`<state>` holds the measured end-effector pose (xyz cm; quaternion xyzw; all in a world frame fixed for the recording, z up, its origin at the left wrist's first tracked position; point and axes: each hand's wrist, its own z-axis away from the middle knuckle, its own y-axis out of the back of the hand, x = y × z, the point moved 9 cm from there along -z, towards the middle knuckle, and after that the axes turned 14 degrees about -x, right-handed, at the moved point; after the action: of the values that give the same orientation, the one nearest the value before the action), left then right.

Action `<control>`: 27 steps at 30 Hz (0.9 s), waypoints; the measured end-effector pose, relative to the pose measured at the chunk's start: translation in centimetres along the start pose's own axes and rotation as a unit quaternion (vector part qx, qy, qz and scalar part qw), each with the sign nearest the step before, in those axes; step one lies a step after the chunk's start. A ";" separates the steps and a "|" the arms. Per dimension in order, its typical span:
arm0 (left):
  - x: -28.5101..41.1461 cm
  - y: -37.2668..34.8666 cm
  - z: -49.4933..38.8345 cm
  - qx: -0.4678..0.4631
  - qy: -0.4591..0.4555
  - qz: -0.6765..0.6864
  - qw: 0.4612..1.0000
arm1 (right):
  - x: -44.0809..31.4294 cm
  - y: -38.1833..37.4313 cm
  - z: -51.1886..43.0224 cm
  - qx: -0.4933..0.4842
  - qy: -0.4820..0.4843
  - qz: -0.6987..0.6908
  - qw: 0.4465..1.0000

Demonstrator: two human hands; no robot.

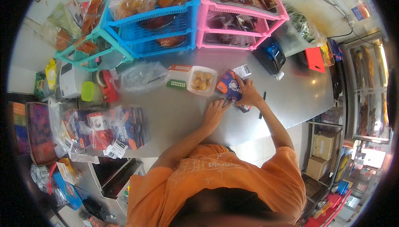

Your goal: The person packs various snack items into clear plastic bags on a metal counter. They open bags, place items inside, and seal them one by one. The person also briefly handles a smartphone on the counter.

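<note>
My right hand (248,93) rests over a purple and orange printed food box (230,85), thumb and fingers spread along its right side. A dark object, perhaps a stapler (226,101), lies at the near edge of that box, and the fingers of my left hand (215,110) touch it. To the left stands an open paper box (202,80) with round, pale-brown food balls inside and its lid folded out. A printed paper slip (242,70) lies behind the purple box. A black pen (262,105) lies right of my right hand on the steel table (177,118).
Blue (149,30) and pink plastic racks (237,30) with bagged food stand at the back. A clear plastic bag (141,75) and red tape dispenser (108,86) lie left, bagged printed boxes (103,127) front left. A black label printer (270,55) stands back right.
</note>
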<state>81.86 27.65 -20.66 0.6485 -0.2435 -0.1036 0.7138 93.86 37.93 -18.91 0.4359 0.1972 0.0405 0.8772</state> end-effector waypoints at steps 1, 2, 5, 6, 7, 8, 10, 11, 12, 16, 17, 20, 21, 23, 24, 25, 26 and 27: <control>0.1 0.3 0.0 0.017 -0.006 0.002 1.000 | 0.1 0.0 -0.1 -0.006 -0.008 0.003 1.000; 0.1 0.0 -0.2 -0.003 -0.007 0.011 1.000 | 0.2 0.0 -0.1 -0.009 -0.018 0.009 1.000; 0.0 0.1 -0.6 -0.004 0.002 0.026 1.000 | 0.1 0.1 -0.1 0.000 -0.025 0.008 1.000; -0.1 0.0 -0.8 -0.011 0.009 0.035 0.999 | 0.0 0.1 0.0 0.007 -0.030 0.015 0.999; -0.3 -0.4 -1.1 -0.043 0.021 0.055 0.997 | 0.0 0.0 0.0 0.006 -0.036 0.018 0.999; -1.1 0.2 -1.3 -0.015 0.063 0.062 0.996 | -0.1 -0.1 0.0 0.012 -0.035 0.020 0.999; -3.1 0.2 -1.2 -0.030 0.156 0.103 0.982 | -0.1 -0.3 0.0 0.027 -0.045 0.026 0.998; -4.1 2.1 -0.7 0.062 0.167 0.133 0.975 | -0.2 -0.3 0.1 0.040 -0.044 0.030 0.998; -5.5 3.6 0.2 0.130 0.178 0.172 0.960 | -0.3 -0.5 0.1 0.048 -0.048 0.035 0.997; -13.4 10.1 5.7 0.295 0.171 0.239 0.909 | -0.7 -0.8 0.2 0.081 -0.067 0.064 0.992; -15.5 12.6 7.6 0.353 0.153 0.193 0.903 | -0.8 -0.9 0.2 0.086 -0.069 0.065 0.992; -25.5 16.5 11.0 0.368 0.369 0.075 0.850 | -0.9 -0.6 0.2 0.083 -0.079 0.082 0.990; -28.0 18.0 11.6 0.361 0.431 -0.031 0.827 | -0.9 -0.6 0.1 0.075 -0.088 0.086 0.990; -32.8 17.6 13.2 0.297 0.549 -0.068 0.778 | -0.8 -0.5 0.0 0.049 -0.092 0.071 0.992; -34.1 17.1 14.1 0.279 0.594 -0.104 0.747 | -0.6 -0.6 -0.1 0.034 -0.112 0.074 0.990; -36.0 15.4 14.4 0.239 0.602 -0.042 0.760 | -0.3 -0.3 -0.1 0.036 -0.121 0.048 0.991; -37.2 13.8 14.6 0.214 0.599 0.001 0.772 | 0.2 -0.2 -0.1 0.038 -0.145 0.031 0.988; -38.0 11.9 14.8 0.172 0.600 0.045 0.780 | 0.6 0.1 -0.1 0.046 -0.162 0.011 0.986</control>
<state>39.99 33.93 -16.57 0.6796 0.1912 0.3823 0.5962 94.41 38.23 -19.14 0.4783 0.0498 -0.0299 0.8763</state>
